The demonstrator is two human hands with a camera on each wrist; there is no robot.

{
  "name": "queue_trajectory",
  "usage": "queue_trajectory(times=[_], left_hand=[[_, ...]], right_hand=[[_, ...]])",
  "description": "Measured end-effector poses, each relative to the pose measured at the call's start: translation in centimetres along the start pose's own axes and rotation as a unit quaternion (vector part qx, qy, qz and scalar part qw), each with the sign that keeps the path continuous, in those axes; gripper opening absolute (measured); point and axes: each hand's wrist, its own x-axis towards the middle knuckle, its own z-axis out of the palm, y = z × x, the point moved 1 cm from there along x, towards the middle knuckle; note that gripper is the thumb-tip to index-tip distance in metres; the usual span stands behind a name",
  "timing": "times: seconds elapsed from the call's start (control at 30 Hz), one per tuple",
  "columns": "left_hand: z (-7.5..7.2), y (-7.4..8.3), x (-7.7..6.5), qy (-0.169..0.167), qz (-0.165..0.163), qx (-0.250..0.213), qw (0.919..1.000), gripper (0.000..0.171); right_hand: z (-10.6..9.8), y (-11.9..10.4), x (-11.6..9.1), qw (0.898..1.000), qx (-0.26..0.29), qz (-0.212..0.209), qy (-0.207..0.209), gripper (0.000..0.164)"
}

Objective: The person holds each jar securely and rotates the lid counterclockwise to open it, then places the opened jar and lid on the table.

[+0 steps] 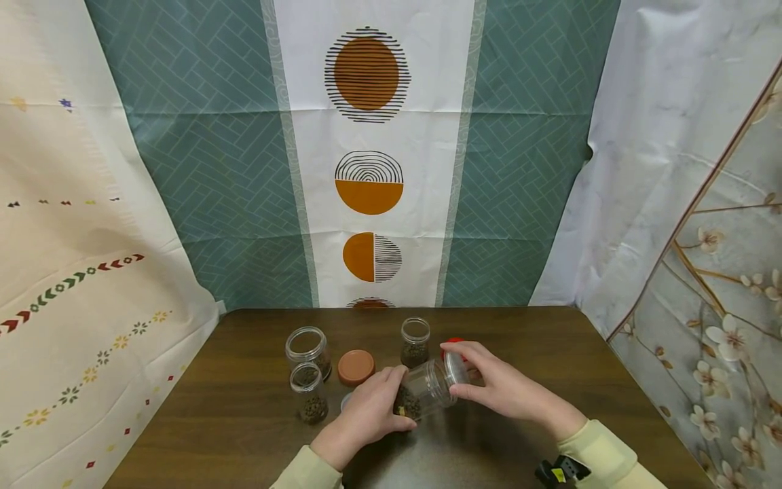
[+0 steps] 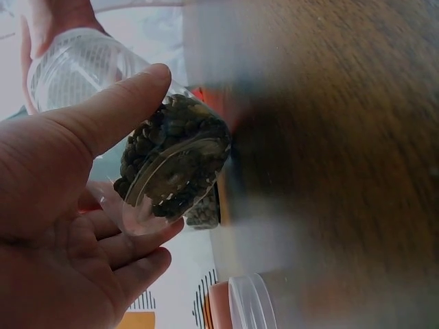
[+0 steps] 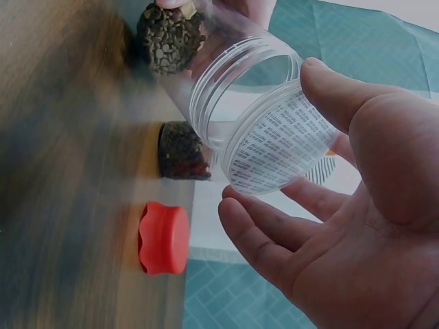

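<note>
A clear jar (image 1: 424, 388) with dark, pellet-like bits at its bottom is tilted over the table, its mouth toward the right. My left hand (image 1: 368, 407) grips it near the base, thumb along the near side, as the left wrist view shows. My right hand (image 1: 501, 386) holds a clear lid (image 3: 281, 140) by its edge between thumb and fingers. The lid stands at a slant against the jar's threaded mouth, one side at the rim and a gap opposite. Printed rows of small text show on the lid's inner face.
Two open jars (image 1: 310, 392) with dark contents stand at the left, and another open jar (image 1: 415, 344) behind my hands. A brown-orange lid (image 1: 356, 367) lies between them. Behind my right hand sits a red lid (image 3: 164, 238). Patterned cloths hang around the wooden table (image 1: 201, 421).
</note>
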Motion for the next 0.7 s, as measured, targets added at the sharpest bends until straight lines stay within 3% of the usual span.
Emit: queue_trajectory(times=[0.47, 0.7], left_hand=[[-0.1, -0.4, -0.3, -0.01, -0.021, -0.009, 0.9997, 0.095], [0.0, -0.7, -0.3, -0.006, -0.018, -0.01, 0.9998, 0.093]], right_hand=[[-0.5, 0.3, -0.6, 1.0, -0.007, 0.018, 0.016, 0.072], [-0.9, 0.8, -1.1, 0.996, -0.051, 0.052, 0.048, 0.074]])
